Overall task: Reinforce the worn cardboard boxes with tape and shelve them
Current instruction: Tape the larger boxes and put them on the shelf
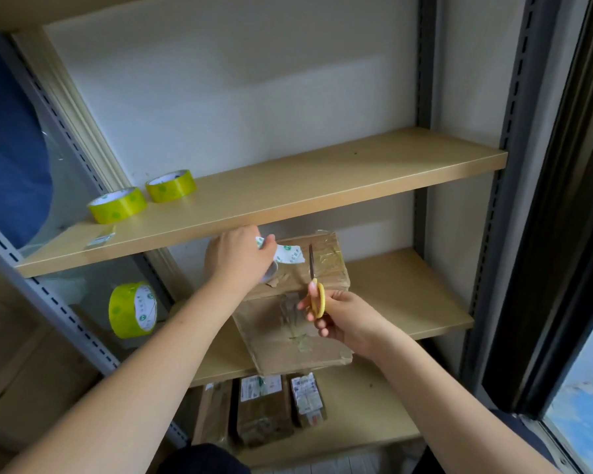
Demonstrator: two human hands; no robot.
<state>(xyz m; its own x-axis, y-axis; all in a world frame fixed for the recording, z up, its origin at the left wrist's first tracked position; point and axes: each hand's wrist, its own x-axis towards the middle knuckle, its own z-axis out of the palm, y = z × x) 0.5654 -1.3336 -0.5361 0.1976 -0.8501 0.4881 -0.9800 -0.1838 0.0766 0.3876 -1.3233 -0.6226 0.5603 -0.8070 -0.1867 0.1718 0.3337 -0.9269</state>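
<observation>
Both forearms reach up from the bottom edge toward the shelving. On the middle shelf [408, 295] a worn cardboard box [288, 323] juts over the front edge. At its far end, the left hand [240, 256] has its fingers [269, 241] curled around a tape roll [286, 254] with a white printed core. The right hand [343, 319] grips yellow-handled scissors [317, 295], blades pointing up beside the roll. Two yellow-green tape rolls [117, 204] lie flat on the upper shelf [322, 179]; another [132, 309] stands on edge left of the box. Several labelled parcels [264, 408] sit on the shelf below.
</observation>
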